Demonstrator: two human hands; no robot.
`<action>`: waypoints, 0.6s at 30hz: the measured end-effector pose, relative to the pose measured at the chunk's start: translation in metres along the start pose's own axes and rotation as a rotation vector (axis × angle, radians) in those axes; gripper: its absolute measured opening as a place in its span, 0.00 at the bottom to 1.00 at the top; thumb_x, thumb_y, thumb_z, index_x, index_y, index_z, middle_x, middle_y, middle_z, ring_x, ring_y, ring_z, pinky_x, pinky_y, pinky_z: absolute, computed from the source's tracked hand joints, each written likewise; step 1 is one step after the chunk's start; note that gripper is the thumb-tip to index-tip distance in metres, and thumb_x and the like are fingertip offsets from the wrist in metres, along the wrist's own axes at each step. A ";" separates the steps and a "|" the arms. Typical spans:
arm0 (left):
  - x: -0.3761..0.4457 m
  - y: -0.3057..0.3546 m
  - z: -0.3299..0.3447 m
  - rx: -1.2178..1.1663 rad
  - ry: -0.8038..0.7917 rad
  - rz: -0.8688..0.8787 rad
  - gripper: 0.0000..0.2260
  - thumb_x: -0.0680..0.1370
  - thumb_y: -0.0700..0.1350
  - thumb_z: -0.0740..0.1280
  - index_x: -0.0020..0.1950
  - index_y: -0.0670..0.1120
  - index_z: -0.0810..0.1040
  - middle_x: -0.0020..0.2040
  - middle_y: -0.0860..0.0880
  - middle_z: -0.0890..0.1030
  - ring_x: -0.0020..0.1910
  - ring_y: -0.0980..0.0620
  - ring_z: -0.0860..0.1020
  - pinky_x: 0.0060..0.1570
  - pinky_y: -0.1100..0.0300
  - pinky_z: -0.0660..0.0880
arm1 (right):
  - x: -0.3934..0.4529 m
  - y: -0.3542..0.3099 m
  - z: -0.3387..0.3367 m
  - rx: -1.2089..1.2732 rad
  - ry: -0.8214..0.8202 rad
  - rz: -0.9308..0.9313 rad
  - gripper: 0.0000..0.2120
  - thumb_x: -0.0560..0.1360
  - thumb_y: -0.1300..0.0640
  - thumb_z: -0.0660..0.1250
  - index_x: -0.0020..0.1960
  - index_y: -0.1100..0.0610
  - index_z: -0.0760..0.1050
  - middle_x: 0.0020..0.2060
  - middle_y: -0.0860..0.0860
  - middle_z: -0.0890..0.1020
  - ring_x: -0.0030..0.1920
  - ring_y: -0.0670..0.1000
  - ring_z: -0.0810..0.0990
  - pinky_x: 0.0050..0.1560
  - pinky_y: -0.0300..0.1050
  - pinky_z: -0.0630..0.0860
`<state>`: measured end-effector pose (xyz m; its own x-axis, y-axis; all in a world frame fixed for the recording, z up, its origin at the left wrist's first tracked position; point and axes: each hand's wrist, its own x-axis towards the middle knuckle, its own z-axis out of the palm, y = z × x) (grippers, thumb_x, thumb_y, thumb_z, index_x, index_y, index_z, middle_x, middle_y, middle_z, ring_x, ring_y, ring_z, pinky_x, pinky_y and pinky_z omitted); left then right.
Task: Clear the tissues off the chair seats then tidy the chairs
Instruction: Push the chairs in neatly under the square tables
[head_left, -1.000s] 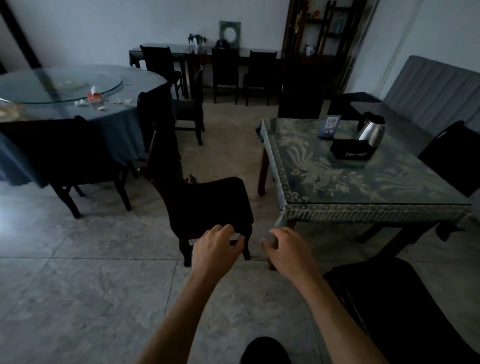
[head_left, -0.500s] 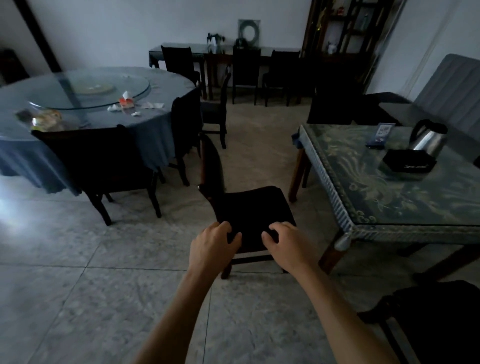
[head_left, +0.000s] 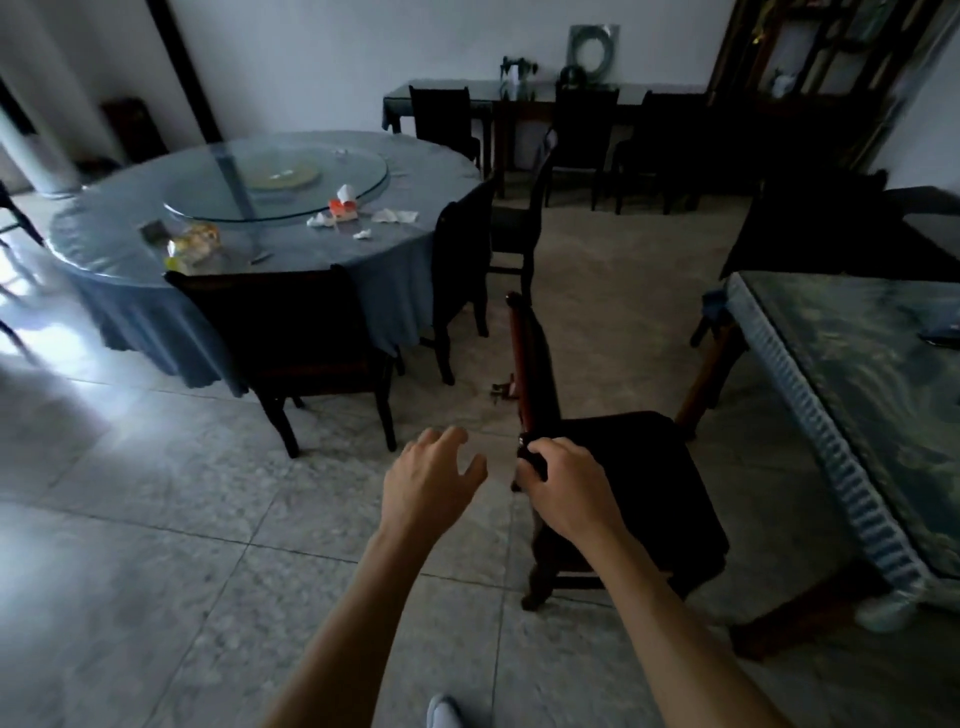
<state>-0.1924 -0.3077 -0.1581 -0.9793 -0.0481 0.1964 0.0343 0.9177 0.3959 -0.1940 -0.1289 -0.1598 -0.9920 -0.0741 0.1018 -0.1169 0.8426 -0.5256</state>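
— While the grey tiled floor (head_left: 156, 545) fills most of the view, what stands on it?

— At the left, a round tabletop (head_left: 104, 244) under a blue cloth, carrying a glass turntable (head_left: 275, 179). At the right edge, a rectangular tabletop (head_left: 862, 374) with a patterned cover. Between them stands a dark chair (head_left: 639, 483), its seat turned toward the rectangular tabletop's left edge and its backrest edge-on to the camera. Two more dark chairs are pushed against the round tabletop's near edge (head_left: 291, 332) and right edge (head_left: 462, 260).

— And the tissues?

— Crumpled white tissues (head_left: 387, 215) lie on the round tabletop near its right edge, just beside the turntable's rim and a small orange-and-white pack (head_left: 344, 204). The middle chair's seat is dark; I cannot make out any tissue on it.

— The hands?

— The right hand (head_left: 569, 491) is curled round the chair at the near base of the backrest, gripping it. The left hand (head_left: 434, 475) hovers just beside it, over the floor, fingers loosely spread, holding nothing.
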 end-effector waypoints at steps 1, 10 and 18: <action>0.014 -0.008 -0.001 0.003 -0.004 -0.001 0.19 0.76 0.62 0.63 0.63 0.55 0.73 0.58 0.52 0.77 0.54 0.51 0.78 0.46 0.56 0.76 | 0.016 -0.005 0.007 0.006 -0.004 0.003 0.20 0.77 0.44 0.63 0.63 0.55 0.76 0.59 0.53 0.79 0.57 0.56 0.78 0.54 0.51 0.77; 0.141 -0.075 -0.010 -0.004 -0.023 0.007 0.20 0.74 0.60 0.65 0.62 0.53 0.72 0.56 0.49 0.76 0.56 0.45 0.75 0.51 0.50 0.75 | 0.146 -0.050 0.051 -0.010 -0.032 0.007 0.22 0.77 0.44 0.63 0.66 0.55 0.75 0.63 0.52 0.77 0.63 0.54 0.75 0.61 0.50 0.73; 0.254 -0.124 -0.003 -0.005 -0.085 0.058 0.21 0.73 0.60 0.64 0.64 0.55 0.70 0.58 0.49 0.75 0.57 0.44 0.74 0.53 0.48 0.74 | 0.249 -0.072 0.084 -0.021 -0.011 0.079 0.22 0.76 0.46 0.65 0.66 0.55 0.74 0.64 0.52 0.77 0.64 0.55 0.75 0.62 0.53 0.72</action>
<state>-0.4446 -0.4350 -0.1548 -0.9890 0.0385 0.1425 0.0919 0.9160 0.3905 -0.4361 -0.2528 -0.1678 -0.9986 -0.0133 0.0512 -0.0378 0.8568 -0.5142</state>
